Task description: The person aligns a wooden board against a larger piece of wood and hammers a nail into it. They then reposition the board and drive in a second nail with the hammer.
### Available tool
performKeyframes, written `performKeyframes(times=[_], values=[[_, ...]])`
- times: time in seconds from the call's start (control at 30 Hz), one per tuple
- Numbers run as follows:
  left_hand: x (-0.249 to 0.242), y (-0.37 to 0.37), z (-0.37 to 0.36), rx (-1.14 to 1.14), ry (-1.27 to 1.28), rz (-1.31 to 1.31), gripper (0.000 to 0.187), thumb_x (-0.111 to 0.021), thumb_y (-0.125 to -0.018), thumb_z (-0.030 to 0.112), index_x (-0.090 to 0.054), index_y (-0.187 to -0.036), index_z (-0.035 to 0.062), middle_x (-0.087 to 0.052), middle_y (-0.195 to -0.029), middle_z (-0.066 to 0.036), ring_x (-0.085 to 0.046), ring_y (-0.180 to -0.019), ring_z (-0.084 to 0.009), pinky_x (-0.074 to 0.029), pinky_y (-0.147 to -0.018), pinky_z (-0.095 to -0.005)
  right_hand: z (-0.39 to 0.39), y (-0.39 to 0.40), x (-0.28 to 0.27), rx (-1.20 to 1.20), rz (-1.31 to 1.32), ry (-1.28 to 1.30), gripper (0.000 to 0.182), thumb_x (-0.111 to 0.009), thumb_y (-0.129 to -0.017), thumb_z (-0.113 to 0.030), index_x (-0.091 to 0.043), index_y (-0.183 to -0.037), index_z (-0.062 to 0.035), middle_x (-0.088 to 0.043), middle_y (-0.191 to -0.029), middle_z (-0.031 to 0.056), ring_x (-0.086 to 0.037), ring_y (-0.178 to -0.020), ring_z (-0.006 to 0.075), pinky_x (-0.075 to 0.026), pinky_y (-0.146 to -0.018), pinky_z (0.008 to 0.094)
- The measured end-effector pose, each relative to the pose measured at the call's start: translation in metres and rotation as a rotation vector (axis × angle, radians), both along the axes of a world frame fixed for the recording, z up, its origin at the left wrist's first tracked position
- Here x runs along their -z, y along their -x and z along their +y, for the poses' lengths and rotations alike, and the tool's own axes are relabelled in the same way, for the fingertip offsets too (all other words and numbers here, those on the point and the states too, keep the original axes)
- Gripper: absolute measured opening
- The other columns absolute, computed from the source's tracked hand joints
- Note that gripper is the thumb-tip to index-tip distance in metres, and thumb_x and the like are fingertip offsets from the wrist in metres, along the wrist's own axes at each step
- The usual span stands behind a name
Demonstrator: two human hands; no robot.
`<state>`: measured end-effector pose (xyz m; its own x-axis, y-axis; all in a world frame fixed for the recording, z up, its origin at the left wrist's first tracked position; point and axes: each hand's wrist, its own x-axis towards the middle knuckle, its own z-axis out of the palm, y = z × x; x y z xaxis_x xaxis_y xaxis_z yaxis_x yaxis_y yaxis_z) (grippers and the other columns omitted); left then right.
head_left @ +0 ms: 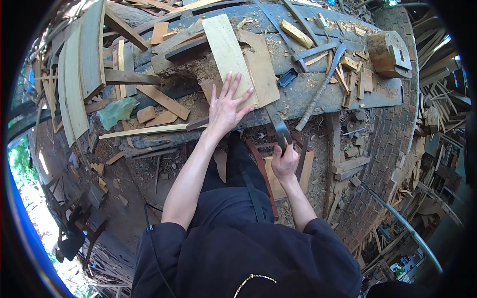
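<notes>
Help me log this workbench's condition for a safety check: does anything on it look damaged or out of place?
The timber block under the pale board looks damaged: its side is ragged and crumbling. A crumpled green plastic bag sits oddly among wood offcuts.

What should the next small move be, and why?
Probably slide the left hand a little up the long, pale wooden plank, keeping it pressed flat. Its thumb now spreads at the plank's near end, close to the dark, flat-bladed tool gripped in the right hand, so moving up should give safer clearance.
</notes>
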<state>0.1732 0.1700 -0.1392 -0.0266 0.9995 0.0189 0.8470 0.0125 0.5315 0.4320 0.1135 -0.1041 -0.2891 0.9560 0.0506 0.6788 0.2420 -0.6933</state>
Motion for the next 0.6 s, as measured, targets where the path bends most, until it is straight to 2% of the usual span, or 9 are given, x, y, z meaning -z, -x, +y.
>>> performKeyframes(times=[0.1, 0.2, 0.3, 0.4, 0.47, 0.53, 0.6], values=[[0.000, 0.000, 0.000, 0.000, 0.011, 0.000, 0.057, -0.075, -0.089, 0.053, -0.066, -0.144, 0.0382, -0.026, -0.176, -0.004, -0.014, -0.164, -0.0284, -0.018, -0.126, -0.0692, -0.002, -0.002, 0.022, -0.033, 0.064, -0.094, 0.027, -0.061, -0.108, -0.023, -0.060, -0.120, 0.0018, -0.071, -0.086, 0.0192, -0.071, -0.073, 0.0422, -0.055, -0.062, 0.0473], [0.000, -0.001, 0.000, 0.002, 0.013, 0.000, 0.057, -0.075, -0.090, 0.053, -0.067, -0.144, 0.0381, -0.026, -0.176, -0.003, -0.014, -0.164, -0.0282, -0.019, -0.126, -0.0694, 0.006, 0.003, 0.024, -0.045, -0.100, 0.051, 0.027, -0.062, -0.107, -0.022, -0.060, -0.118, 0.0027, -0.069, -0.082, 0.0180, -0.071, -0.070, 0.0415, -0.055, -0.060, 0.0464], [0.000, 0.000, -0.001, 0.008, 0.043, 0.029, 0.057, -0.075, -0.090, 0.054, -0.067, -0.143, 0.0375, -0.027, -0.175, -0.005, -0.014, -0.164, -0.0297, -0.022, -0.126, -0.0670, 0.000, -0.001, 0.018, 0.003, 0.030, 0.036, 0.025, -0.063, -0.106, -0.020, -0.059, -0.117, 0.0028, -0.069, -0.081, 0.0181, -0.071, -0.068, 0.0412, -0.054, -0.058, 0.0464], [0.001, 0.000, 0.000, -0.004, 0.019, -0.009, 0.057, -0.075, -0.089, 0.053, -0.066, -0.144, 0.0390, -0.026, -0.175, -0.003, -0.014, -0.164, -0.0280, -0.020, -0.126, -0.0694, -0.006, -0.004, 0.024, 0.014, 0.086, -0.078, 0.022, -0.063, -0.104, -0.016, -0.060, -0.117, 0.0017, -0.069, -0.082, 0.0184, -0.071, -0.068, 0.0414, -0.055, -0.058, 0.0471], [0.000, 0.000, 0.000, -0.004, 0.023, -0.017, 0.057, -0.075, -0.089, 0.053, -0.066, -0.144, 0.0388, -0.026, -0.175, -0.003, -0.014, -0.164, -0.0280, -0.021, -0.126, -0.0696, -0.005, -0.003, 0.032, -0.070, 0.157, -0.182, 0.021, -0.062, -0.104, -0.014, -0.060, -0.117, 0.0022, -0.069, -0.083, 0.0183, -0.071, -0.068, 0.0416, -0.055, -0.059, 0.0471], [0.000, -0.001, 0.000, -0.002, 0.022, -0.015, 0.057, -0.075, -0.090, 0.053, -0.066, -0.144, 0.0386, -0.026, -0.175, -0.003, -0.014, -0.164, -0.0280, -0.021, -0.125, -0.0697, -0.003, 0.003, 0.034, -0.082, 0.067, -0.127, 0.022, -0.063, -0.103, -0.015, -0.060, -0.117, 0.0022, -0.070, -0.083, 0.0188, -0.071, -0.068, 0.0416, -0.056, -0.060, 0.0476], [0.000, -0.001, 0.000, 0.001, 0.018, -0.010, 0.057, -0.074, -0.090, 0.053, -0.066, -0.144, 0.0384, -0.027, -0.175, -0.003, -0.014, -0.164, -0.0281, -0.021, -0.125, -0.0698, 0.001, 0.008, 0.038, -0.032, 0.004, 0.079, 0.023, -0.063, -0.103, -0.015, -0.060, -0.118, 0.0023, -0.070, -0.084, 0.0187, -0.071, -0.068, 0.0414, -0.056, -0.062, 0.0484]])
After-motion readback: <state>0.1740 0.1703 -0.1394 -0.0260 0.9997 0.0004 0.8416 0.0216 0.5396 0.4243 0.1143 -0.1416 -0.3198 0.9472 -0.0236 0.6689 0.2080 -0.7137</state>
